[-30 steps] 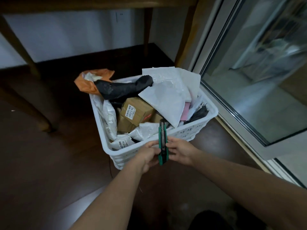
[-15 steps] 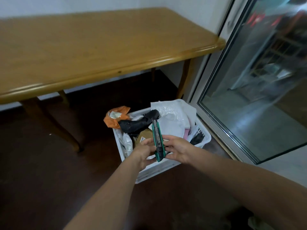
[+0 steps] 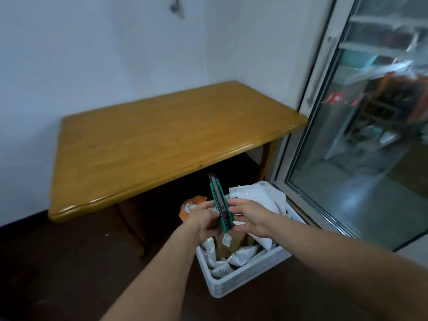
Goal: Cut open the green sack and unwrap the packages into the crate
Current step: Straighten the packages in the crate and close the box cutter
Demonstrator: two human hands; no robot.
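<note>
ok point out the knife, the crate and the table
knife (image 3: 218,199), head view, middle of its green and black body
crate (image 3: 250,273), head view, its near white wall
table (image 3: 162,135), head view, bare wooden top

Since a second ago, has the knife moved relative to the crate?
Yes. The green knife was over the near rim of the crate; now it sits over the packages, toward the far side, or raised. The camera tilted too.
</note>
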